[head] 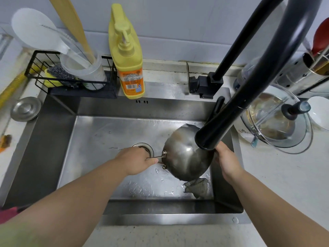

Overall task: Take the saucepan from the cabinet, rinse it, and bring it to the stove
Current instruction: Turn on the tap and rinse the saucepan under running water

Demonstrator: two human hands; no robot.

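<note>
A steel saucepan (185, 154) is tipped on its side over the right part of the sink (58, 132), its rounded bottom facing me. My left hand (135, 160) is closed around its thin metal handle. On the pan's far rim, just below the black faucet head (211, 136), my right hand (225, 158) grips the edge. The pan's inside is hidden from me.
A grey cloth (197, 186) lies in the sink below the pan, near the drain (146, 147). A yellow soap bottle (129, 56) and a black wire rack (71, 75) stand behind the sink. A glass lid (277, 120) rests on the right counter.
</note>
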